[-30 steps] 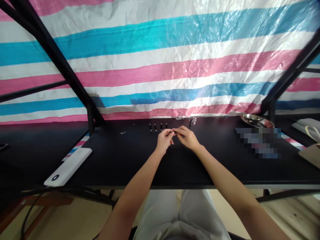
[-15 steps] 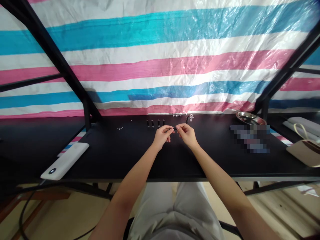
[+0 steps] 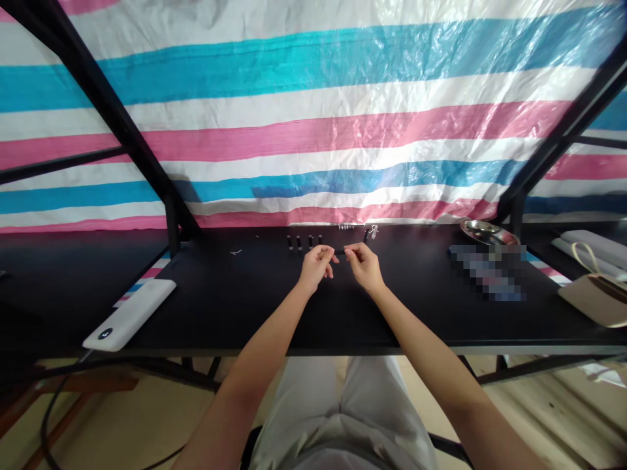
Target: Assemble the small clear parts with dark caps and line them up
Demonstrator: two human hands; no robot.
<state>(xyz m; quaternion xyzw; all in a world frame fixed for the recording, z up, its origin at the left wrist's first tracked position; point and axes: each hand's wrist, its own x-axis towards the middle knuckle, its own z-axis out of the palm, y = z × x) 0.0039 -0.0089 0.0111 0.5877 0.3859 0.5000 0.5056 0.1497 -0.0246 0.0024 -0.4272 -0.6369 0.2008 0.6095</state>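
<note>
Both hands are raised a little above the black table [image 3: 245, 307], near its far side. My left hand [image 3: 317, 266] and my right hand [image 3: 363, 265] are each pinched on one end of a thin dark rod-like piece [image 3: 339, 251] stretched between them. Just behind the hands stands a row of several small black upright pieces [image 3: 304, 242]. A little heap of small metal springs and parts [image 3: 360, 230] lies at the table's back edge.
A white power bank [image 3: 130, 314] lies at the table's left front corner. A metal dish [image 3: 484, 230] sits at back right beside a blurred patch. Black frame posts [image 3: 174, 225] rise at both sides. A striped tarp hangs behind. A tan bag [image 3: 595, 297] is at far right.
The hands have drawn apart a little, so the thin dark piece now shows between them. The view has shifted slightly.
</note>
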